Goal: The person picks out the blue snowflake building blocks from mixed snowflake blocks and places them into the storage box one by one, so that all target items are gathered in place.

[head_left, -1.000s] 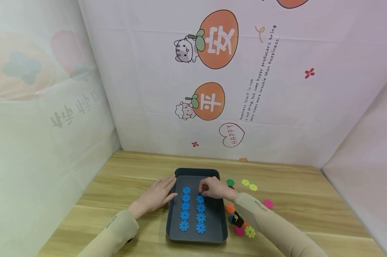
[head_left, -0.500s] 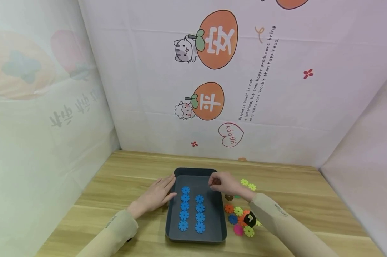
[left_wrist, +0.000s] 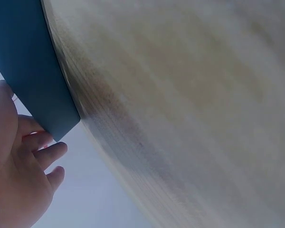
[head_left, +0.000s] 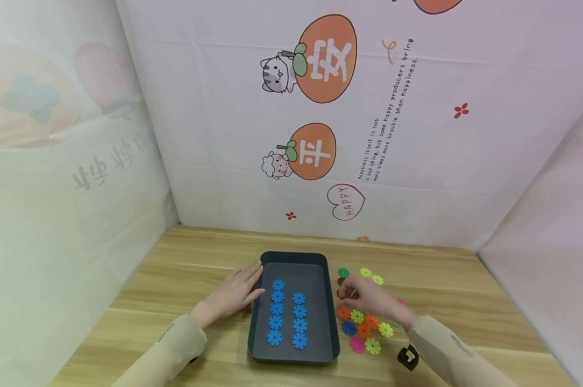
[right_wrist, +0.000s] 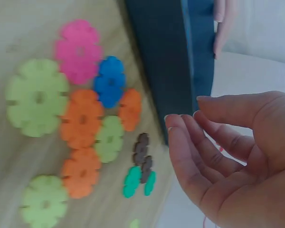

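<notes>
A dark grey tray holds two columns of blue notched discs, flower-shaped pieces; the left column reaches farther back than the right one. My left hand rests on the tray's left rim with its fingers extended. To the right of the tray, my right hand hovers above loose discs, its fingers loosely bent. The right wrist view shows a gap between thumb and fingertips, with nothing in it. Below that hand are brown discs, partly hidden by it in the head view.
Right of the tray lie orange, yellow-green, pink and dark blue discs. A green disc and two yellow ones sit farther back. Printed cloth walls off the wooden table.
My right hand has left the right column of blue discs and travelled right, over the tray's edge, to the loose discs. My left hand stays on the rim.
</notes>
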`<state>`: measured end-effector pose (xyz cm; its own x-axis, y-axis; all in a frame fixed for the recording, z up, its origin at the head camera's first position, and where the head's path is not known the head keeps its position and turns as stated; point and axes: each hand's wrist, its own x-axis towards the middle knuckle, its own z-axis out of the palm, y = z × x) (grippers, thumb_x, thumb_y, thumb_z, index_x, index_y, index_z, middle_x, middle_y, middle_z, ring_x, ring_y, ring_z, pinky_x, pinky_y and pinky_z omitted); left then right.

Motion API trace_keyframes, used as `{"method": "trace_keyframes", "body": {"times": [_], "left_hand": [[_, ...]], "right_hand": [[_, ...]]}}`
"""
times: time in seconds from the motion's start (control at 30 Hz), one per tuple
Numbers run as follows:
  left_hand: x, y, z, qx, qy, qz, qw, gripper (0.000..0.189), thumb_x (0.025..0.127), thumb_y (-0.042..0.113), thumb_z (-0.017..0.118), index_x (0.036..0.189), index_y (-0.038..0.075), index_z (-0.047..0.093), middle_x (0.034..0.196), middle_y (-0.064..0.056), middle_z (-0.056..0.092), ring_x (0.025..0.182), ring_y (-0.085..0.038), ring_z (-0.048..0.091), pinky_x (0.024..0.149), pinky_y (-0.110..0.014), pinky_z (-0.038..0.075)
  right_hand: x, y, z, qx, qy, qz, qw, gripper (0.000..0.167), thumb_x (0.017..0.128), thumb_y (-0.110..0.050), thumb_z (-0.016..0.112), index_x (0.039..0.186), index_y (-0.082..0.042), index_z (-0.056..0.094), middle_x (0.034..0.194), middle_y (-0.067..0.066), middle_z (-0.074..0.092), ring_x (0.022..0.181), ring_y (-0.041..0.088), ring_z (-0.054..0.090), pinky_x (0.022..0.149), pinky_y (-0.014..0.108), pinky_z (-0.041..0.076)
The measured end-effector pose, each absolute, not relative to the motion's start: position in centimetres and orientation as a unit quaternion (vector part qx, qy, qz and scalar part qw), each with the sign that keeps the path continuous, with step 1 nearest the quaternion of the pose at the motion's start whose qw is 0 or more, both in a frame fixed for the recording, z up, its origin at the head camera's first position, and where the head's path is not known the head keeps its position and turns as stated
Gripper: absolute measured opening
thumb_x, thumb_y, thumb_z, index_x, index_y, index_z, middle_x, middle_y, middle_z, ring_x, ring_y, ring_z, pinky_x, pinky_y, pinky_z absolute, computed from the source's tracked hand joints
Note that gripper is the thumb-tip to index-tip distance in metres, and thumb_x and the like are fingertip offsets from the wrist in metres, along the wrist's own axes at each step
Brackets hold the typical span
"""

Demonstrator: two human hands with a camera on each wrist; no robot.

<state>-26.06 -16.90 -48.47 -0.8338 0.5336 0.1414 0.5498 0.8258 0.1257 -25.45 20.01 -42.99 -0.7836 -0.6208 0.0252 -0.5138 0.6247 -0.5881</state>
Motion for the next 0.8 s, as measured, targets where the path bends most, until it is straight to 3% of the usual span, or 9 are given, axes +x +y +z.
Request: {"method": "trace_keyframes", "body": {"times": [0.23,0.5,0.8], "left_hand": [[-26.1,-16.9,-48.5,-0.285,-0.953,-0.081,0.056,0.066,0.106,0.045,0.041,0.153,0.000,0.034,0.162,-0.016,0.031,0.149,-0.029,0.034,0.122,-0.053,0.030],[-26.2,-16.9,-48.5,-0.287,-0.953,-0.081,0.059,0.065,0.105,0.044,0.043,0.153,0.000,0.035,0.162,-0.016,0.031,0.149,-0.030,0.035,0.121,-0.053,0.030],[-26.1,-16.9,-48.4,-0.287,-0.953,-0.078,0.054,0.066,0.105,0.045,0.042,0.153,0.000,0.034,0.162,-0.016,0.031,0.149,-0.029,0.035,0.121,-0.053,0.030]], "right_hand": [[-24.1,20.8,-44.0,-0.329,0.903,-0.260,0.090,0.009,0.084,-0.004,0.075,0.086,-0.002,0.067,0.081,0.002,0.069,0.071,0.005,0.062,0.063,0.017,0.053],[-23.3,20.9,-44.8,-0.274,0.912,-0.267,0.150,0.017,0.078,-0.003,0.080,0.086,-0.003,0.065,0.081,0.004,0.068,0.071,0.008,0.059,0.061,0.019,0.051],[-23.0,20.5,-45.7,-0.272,0.910,-0.282,0.134,0.020,0.074,-0.005,0.084,0.083,-0.001,0.066,0.075,0.004,0.069,0.065,0.002,0.057,0.058,0.018,0.051]]}}
